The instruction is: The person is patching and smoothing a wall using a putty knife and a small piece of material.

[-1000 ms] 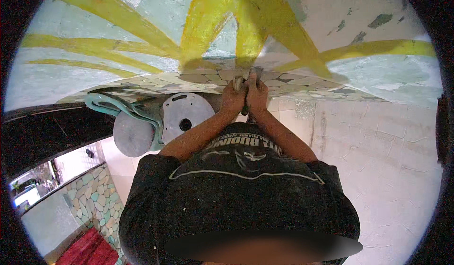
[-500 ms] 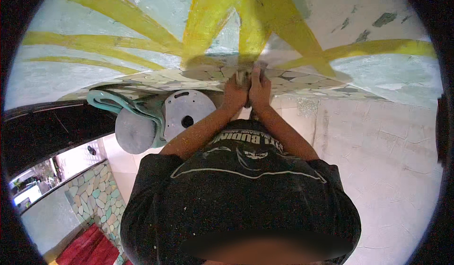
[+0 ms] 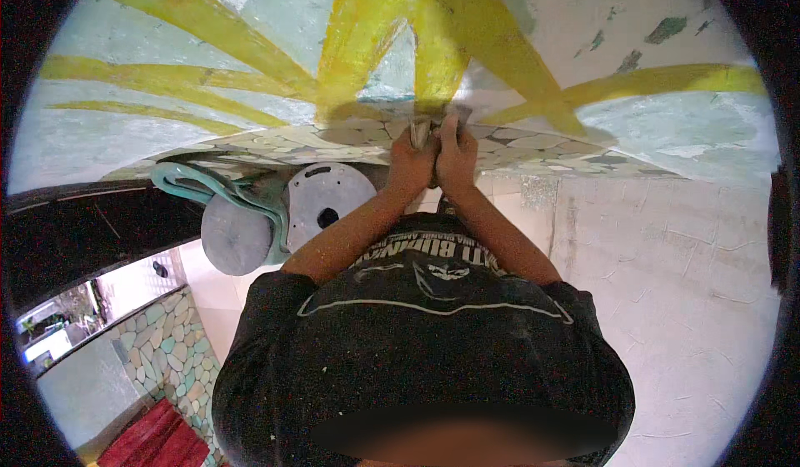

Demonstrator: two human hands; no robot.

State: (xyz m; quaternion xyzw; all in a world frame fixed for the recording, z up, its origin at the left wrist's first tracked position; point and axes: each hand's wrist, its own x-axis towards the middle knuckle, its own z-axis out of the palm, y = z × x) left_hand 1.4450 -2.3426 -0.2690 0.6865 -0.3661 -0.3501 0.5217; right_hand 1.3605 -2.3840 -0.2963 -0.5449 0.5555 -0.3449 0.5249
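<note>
Side by side in front of my chest, my left hand [image 3: 410,164] and my right hand [image 3: 457,162] are both closed. A small flat, pale grey-beige piece [image 3: 419,134] stands up from my left fingers. Beyond the right fingertips shows a flat grey piece [image 3: 463,116], partly covered by that hand; its kind I cannot make out. Both hands are close to the painted wall [image 3: 392,67], with its yellow bands on pale blue, and above the strip of stone-patterned facing [image 3: 517,144] along its foot.
On the left are a grey round plate [image 3: 350,196] with slots and a dark hole, a second grey disc [image 3: 237,235] and a folded teal sheet-like thing [image 3: 179,177]. Pale flooring [image 3: 650,267] lies at right. Red cloth [image 3: 154,438] lies at lower left beside pebble-patterned tiling [image 3: 171,342].
Both hands have shifted very slightly left and stay close together. The piece in the left hand shows more sharply now. The surroundings look the same.
</note>
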